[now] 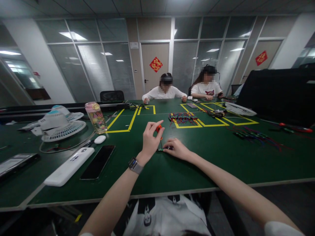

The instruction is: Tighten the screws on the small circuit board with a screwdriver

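Observation:
My left hand (152, 139), with a watch (135, 165) on its wrist, is closed around the red-orange handle of a screwdriver (159, 128). The screwdriver stands upright, its shaft running down to a small green circuit board (160, 149) on the table. Low beside the board, my right hand (176, 148) pinches it at its right edge. Part of the board and a dark bit near it are hidden under the right fingers. Farther off lies a bundle of similar boards with red and blue wires (183, 118).
On the left are a black phone (97, 162), a white power bank (69, 166), a white earbud case (100, 139), a bottle (96, 118) and white fans (61, 126). More wired boards (254, 135) lie right, near a black screen (280, 96). Two people sit opposite.

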{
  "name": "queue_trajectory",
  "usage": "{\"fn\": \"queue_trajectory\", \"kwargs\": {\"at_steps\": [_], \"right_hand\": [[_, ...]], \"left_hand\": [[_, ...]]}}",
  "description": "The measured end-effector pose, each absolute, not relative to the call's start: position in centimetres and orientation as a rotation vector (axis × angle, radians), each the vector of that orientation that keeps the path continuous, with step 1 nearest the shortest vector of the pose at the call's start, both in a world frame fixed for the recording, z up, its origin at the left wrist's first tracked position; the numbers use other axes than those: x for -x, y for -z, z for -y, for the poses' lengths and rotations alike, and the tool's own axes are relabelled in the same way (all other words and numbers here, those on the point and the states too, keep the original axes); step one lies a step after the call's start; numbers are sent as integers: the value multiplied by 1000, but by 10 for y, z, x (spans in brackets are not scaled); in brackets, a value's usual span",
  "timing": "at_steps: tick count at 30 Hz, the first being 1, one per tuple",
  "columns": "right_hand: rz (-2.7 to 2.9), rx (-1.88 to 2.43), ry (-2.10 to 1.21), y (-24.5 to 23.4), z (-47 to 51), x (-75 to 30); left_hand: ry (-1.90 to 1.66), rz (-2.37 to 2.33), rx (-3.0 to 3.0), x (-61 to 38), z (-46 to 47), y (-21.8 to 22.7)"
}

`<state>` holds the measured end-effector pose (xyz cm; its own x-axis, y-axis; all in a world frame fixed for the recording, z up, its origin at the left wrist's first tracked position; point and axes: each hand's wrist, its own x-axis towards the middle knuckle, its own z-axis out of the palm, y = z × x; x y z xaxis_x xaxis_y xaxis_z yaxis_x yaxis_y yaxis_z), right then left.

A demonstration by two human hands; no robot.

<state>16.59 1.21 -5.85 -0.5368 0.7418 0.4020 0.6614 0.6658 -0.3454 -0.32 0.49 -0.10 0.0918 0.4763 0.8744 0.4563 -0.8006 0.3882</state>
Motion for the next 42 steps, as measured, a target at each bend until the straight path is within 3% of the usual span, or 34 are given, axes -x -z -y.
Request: {"fn": "queue_trajectory", "kwargs": {"at_steps": [42], "right_hand": [[2358,1061,-228,58,-12,-167]], "left_hand": [[-1842,-955,-2359,4,-6,1]]}}
